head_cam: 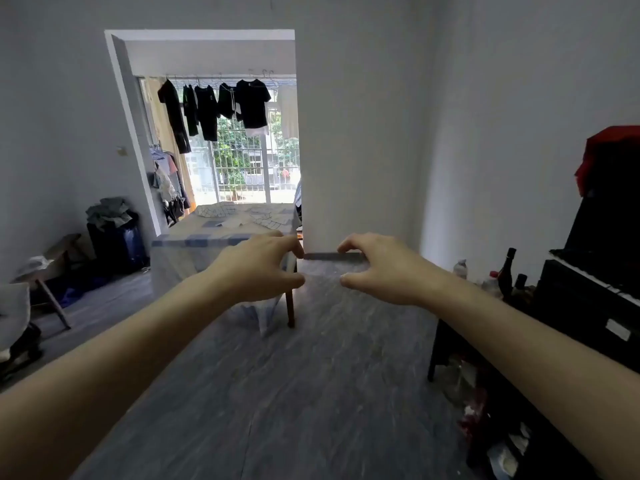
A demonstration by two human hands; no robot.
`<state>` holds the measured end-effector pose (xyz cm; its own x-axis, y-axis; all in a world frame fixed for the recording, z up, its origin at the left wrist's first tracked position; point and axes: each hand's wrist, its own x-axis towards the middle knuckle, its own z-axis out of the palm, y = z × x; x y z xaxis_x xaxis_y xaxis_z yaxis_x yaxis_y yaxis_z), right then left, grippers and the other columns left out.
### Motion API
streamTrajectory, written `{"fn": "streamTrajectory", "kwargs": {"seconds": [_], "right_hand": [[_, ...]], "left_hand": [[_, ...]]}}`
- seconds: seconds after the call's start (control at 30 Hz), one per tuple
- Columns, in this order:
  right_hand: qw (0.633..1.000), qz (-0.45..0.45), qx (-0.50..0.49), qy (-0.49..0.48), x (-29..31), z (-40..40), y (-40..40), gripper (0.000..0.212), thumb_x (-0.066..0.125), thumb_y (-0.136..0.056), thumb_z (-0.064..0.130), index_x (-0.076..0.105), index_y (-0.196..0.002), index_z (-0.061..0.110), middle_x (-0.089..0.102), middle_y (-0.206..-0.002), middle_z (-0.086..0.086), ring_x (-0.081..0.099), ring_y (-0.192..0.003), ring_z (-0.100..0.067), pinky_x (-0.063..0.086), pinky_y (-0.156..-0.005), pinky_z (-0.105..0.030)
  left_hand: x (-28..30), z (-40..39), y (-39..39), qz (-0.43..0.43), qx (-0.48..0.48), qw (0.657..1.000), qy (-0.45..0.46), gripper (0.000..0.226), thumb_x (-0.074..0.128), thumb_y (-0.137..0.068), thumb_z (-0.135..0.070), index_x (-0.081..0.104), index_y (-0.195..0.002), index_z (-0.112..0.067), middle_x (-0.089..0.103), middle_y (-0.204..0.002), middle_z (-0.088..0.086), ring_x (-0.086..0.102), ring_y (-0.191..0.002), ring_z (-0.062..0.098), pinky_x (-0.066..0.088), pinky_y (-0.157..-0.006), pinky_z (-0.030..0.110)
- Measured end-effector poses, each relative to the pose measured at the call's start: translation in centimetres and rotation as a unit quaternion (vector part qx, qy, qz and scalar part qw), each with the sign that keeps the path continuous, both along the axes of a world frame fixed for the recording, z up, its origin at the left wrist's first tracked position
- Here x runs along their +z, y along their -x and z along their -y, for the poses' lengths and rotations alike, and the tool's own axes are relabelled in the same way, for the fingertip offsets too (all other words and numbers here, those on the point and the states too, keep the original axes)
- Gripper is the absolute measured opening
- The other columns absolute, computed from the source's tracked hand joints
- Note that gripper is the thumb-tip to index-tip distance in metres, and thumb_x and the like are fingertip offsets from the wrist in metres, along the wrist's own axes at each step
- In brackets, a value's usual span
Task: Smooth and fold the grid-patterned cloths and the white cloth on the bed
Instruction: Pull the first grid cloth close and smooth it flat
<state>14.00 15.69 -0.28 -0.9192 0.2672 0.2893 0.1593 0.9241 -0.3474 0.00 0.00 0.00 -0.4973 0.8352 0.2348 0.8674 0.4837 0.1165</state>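
Observation:
Across the room stands the bed (194,240), draped in a pale sheet with blue checks. On its far end lie crumpled grid-patterned cloths, one at the left (216,210) and another at the right (273,221), with a white cloth (237,222) between them. Both my arms reach forward at chest height, far short of the bed. My left hand (258,268) and my right hand (377,266) hang in the air with loosely curled fingers, holding nothing. The thumbs and fingertips of the two hands point at each other across a small gap.
Grey floor stretches between me and the bed. Dark furniture (588,282) with bottles (506,271) lines the right wall. A stool (52,271) and a dark suitcase (116,244) with clothes stand at the left. Dark clothes (251,102) hang at the balcony window behind the bed.

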Motion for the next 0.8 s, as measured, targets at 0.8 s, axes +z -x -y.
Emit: {"fn": "streamTrajectory", "kwargs": {"seconds": [0.8], "right_hand": [[0.996, 0.078, 0.036, -0.035, -1.0, -9.7, 30.8, 0.049, 0.064, -0.087, 0.036, 0.049, -0.133, 0.026, 0.051, -0.134, 0.001, 0.050, -0.112, -0.012, 0.043, -0.096, -0.029]], "left_hand": [[-3.5, -7.9, 28.9, -0.003, 0.019, 0.998, 0.064, 0.038, 0.055, -0.090, -0.051, 0.050, -0.124, -0.035, 0.047, -0.128, -0.011, 0.048, -0.103, 0.005, 0.033, -0.059, 0.018]]}}
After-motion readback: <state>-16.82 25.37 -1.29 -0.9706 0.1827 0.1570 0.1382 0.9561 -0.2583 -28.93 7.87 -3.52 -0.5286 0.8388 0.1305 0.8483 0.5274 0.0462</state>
